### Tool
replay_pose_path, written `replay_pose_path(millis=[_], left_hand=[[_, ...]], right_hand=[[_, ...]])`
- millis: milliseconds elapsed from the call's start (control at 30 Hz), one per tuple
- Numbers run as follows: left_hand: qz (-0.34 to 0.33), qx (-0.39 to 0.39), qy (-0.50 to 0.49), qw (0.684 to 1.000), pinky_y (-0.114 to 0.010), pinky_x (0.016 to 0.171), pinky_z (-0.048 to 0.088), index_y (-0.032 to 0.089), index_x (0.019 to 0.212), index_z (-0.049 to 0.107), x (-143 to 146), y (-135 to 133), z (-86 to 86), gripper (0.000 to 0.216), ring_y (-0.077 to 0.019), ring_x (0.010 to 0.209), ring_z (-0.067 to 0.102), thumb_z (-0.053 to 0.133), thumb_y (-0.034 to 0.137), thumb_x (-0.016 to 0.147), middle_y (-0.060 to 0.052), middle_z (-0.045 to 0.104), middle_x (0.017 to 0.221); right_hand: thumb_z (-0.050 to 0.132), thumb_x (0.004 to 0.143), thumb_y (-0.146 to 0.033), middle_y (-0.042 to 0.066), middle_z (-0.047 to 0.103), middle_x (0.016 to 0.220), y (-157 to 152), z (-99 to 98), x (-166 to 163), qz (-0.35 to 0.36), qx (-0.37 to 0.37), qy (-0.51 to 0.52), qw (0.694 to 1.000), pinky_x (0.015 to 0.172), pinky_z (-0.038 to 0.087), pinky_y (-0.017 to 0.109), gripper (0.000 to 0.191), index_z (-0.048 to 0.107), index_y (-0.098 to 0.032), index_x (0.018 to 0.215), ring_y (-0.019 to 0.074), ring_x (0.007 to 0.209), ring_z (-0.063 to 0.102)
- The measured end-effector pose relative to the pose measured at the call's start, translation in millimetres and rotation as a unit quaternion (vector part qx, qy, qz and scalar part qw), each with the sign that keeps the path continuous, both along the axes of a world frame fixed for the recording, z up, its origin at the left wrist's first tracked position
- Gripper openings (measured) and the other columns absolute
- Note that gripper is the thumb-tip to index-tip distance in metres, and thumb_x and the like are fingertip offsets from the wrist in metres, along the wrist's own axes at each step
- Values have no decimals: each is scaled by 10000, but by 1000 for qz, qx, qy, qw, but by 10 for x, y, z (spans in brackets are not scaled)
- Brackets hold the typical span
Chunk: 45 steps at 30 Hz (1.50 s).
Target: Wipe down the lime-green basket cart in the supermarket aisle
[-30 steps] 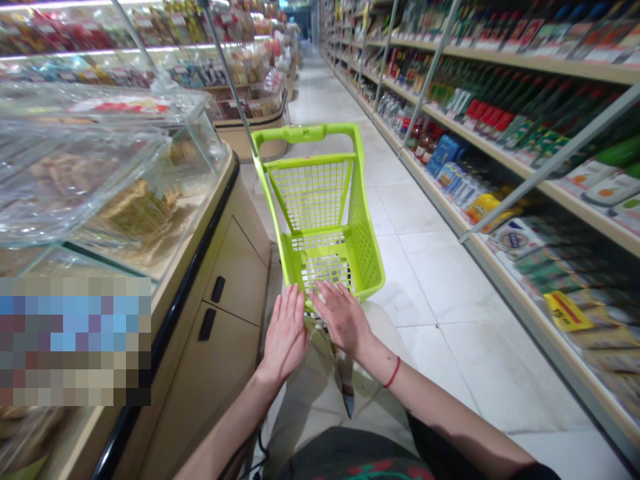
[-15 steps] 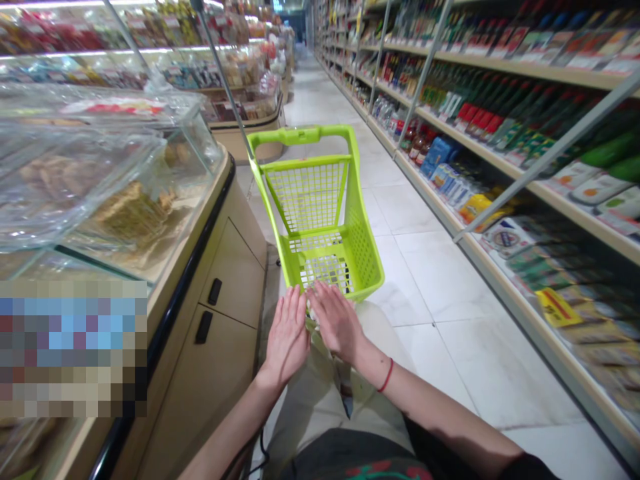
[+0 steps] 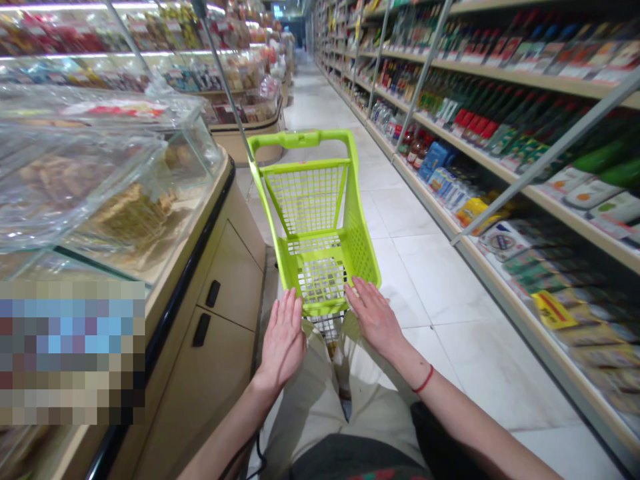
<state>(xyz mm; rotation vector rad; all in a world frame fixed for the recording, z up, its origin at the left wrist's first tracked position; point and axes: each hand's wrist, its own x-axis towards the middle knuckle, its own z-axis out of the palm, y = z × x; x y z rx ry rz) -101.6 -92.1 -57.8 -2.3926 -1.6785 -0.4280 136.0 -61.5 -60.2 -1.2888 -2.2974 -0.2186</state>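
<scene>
A lime-green shopping cart (image 3: 314,233) with a mesh basket stands directly in front of my legs, and nothing shows inside it. My left hand (image 3: 286,333) lies flat at the cart's near left corner, fingers stretched forward. At the near right corner is my right hand (image 3: 374,315), back up and fingers extended. Both hands look open and hold nothing. Whether the palms press on the rim or hover just over it, I cannot tell. A red cord bracelet (image 3: 424,379) circles my right wrist.
To the left is a wooden counter (image 3: 220,280) with a glass case (image 3: 165,247) of dried goods. Shelves (image 3: 520,180) of bottles and packets line the right side. White floor tiles (image 3: 425,280) run along the aisle. A slim metal pole (image 3: 223,73) rises behind the counter.
My right hand has moved right, away from my left hand, to the cart's near right corner. My left hand stays nearly where it was. The cart's near rim now shows between them.
</scene>
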Motion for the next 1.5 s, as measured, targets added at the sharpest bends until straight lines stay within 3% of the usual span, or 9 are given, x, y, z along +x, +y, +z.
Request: replay_pose_path(millis=[333, 433, 533, 700, 800, 933, 1100, 1300, 1500], left_hand=[[-4, 57, -1, 998, -492, 1201, 294, 23, 1525, 179, 9, 13, -93, 782, -285, 1503, 181, 449, 68, 793, -225, 342, 1551], [3, 45, -2, 999, -490, 1208, 279, 22, 1493, 273, -23, 15, -76, 753, -284, 1499, 203, 453, 49, 762, -219, 329, 1559], [8, 29, 2, 1000, -492, 1218, 258, 17, 1444, 355, -35, 8, -46, 706, -287, 1500, 202, 467, 49, 747, -220, 312, 1567], [9, 26, 3, 1000, -501, 1212, 273, 15, 1440, 342, -4, 0, -21, 711, -290, 1502, 191, 470, 53, 741, -230, 313, 1564], [5, 24, -11, 1000, -515, 1200, 294, 24, 1477, 277, 26, -6, -21, 763, -297, 1502, 182, 472, 62, 740, -227, 288, 1576], [5, 28, -14, 1000, -518, 1196, 304, 13, 1496, 239, 50, -11, -48, 789, -309, 1503, 156, 473, 67, 745, -235, 267, 1580], [-1, 60, -1, 998, -507, 1187, 322, 4, 1503, 224, 28, -2, -99, 750, -303, 1497, 183, 444, 66, 788, -253, 324, 1548], [14, 25, 2, 1000, -477, 1216, 268, 16, 1448, 362, 0, -5, -42, 712, -284, 1496, 217, 468, 63, 745, -217, 327, 1560], [21, 18, -6, 1000, -470, 1224, 248, 11, 1443, 367, 19, -17, -3, 731, -282, 1497, 221, 484, 87, 725, -206, 323, 1567]], right_hand=[[471, 954, -160, 147, 498, 1468, -29, 97, -974, 67, 23, 10, 997, 1144, 378, 483, 501, 442, -142, 1454, 283, 1388, 415], [486, 936, -139, 143, 468, 1494, -18, 69, -810, 78, 18, -1, 997, 1147, 376, 482, 528, 431, -152, 1461, 281, 1396, 406], [470, 894, -49, 160, 464, 1494, -1, 8, -422, 65, 15, -9, 998, 1129, 396, 503, 581, 423, -150, 1464, 285, 1416, 382], [378, 833, 66, 184, 458, 1491, 31, -68, 85, 4, 8, 14, 1000, 1128, 401, 527, 696, 373, -154, 1493, 256, 1462, 305], [355, 834, 64, 195, 466, 1480, 25, -72, -14, -16, 18, 38, 999, 1122, 405, 544, 706, 339, -144, 1509, 264, 1462, 305], [356, 875, 5, 190, 499, 1455, -11, -31, -524, 29, 20, 71, 997, 1125, 416, 508, 638, 329, -101, 1504, 246, 1440, 352], [431, 944, -112, 183, 511, 1447, -36, 23, -937, 74, 37, 77, 994, 1142, 401, 448, 458, 494, -95, 1397, 253, 1408, 398], [511, 911, -80, 156, 536, 1428, -17, -15, -653, 94, 44, 45, 994, 1114, 427, 464, 469, 545, -179, 1369, 254, 1390, 425], [458, 932, -52, 189, 516, 1439, -22, -40, -261, 75, 33, 32, 996, 1097, 442, 496, 494, 476, -157, 1414, 243, 1420, 382]])
